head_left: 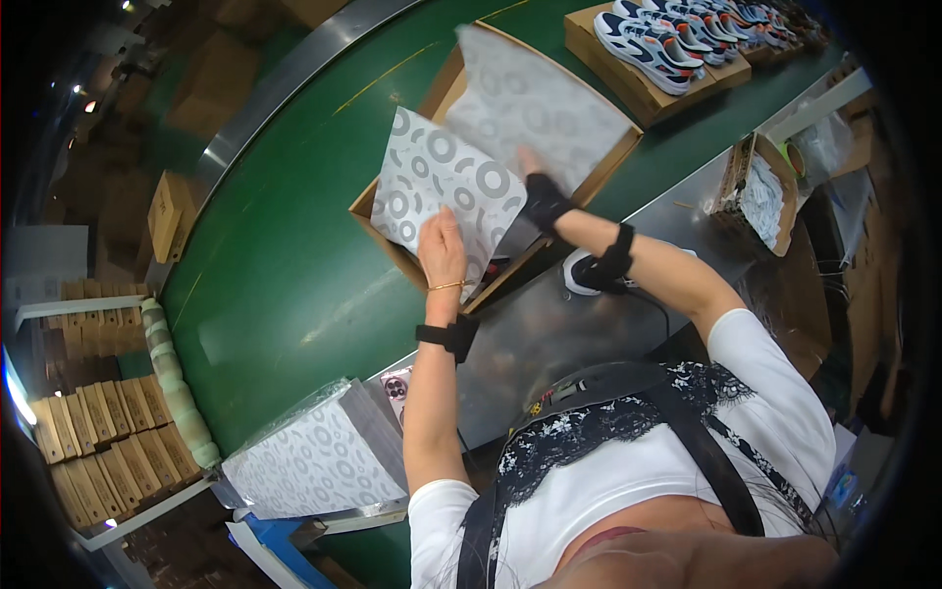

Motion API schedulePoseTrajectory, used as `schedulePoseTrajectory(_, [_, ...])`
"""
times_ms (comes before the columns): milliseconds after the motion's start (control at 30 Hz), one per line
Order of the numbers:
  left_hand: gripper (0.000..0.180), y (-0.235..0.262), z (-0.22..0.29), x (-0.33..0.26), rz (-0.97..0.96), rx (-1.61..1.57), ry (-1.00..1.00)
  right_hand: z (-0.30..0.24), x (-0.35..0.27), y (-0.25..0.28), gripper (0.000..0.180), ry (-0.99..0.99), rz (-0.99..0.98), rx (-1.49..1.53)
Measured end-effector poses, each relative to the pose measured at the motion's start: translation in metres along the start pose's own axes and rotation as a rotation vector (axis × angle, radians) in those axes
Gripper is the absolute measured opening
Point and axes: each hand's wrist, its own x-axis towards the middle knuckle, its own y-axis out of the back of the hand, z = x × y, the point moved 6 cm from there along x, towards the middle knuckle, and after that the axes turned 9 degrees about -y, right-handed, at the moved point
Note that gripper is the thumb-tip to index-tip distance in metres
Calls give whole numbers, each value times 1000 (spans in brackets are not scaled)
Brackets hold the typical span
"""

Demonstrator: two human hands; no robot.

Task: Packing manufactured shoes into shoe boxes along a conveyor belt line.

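A cardboard shoe box (392,253) lies open at a slant on the green work surface, lined with wrapping paper printed with grey rings. My left hand (444,253) is closed at the lower edge of the near paper sheet (442,167), thumb on top and fingertips partly hidden. My right hand (531,165), smeared by motion, is at the far paper sheet (530,113); its fingers cannot be made out. Between the sheets, a small dark and red part of something shows inside the box. A white shoe (581,275) sits beside the box, partly under my right forearm.
Navy and white shoes (653,44) stand in rows on cardboard at the far right. A stack of ring-printed paper (304,461) lies at the near left. An open carton (780,196) holds pale crumpled material. Several flat boxes (123,432) are stacked beyond the left rail.
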Motion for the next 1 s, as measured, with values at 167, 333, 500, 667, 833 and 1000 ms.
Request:
schedulePoseTrajectory(167, [54, -21, 22, -7, 2, 799, -387, -164, -110, 45, 65, 40, 159, 50])
schedulePoseTrajectory(333, [66, -23, -3, -6, -557, 878, 168, -176, -206, 108, 41, 355, 389, -651])
schedulePoseTrajectory(500, [50, -14, 26, -36, 7, 318, -221, -84, -247, 148, 77, -9, 234, -1123])
schedulePoseTrajectory(667, [59, -41, 78, -111, -63, 101, -376, -125, -252, 81, 84, 148, 53, -1219])
schedulePoseTrajectory(833, [74, -51, 98, -144, -112, 269, -401, -140, -256, 18, 80, 51, -154, -1107])
schedulePoseTrajectory(1000, [62, -26, 83, -147, -146, -135, -128, -206, -264, -68, 62, 531, -166, -1251])
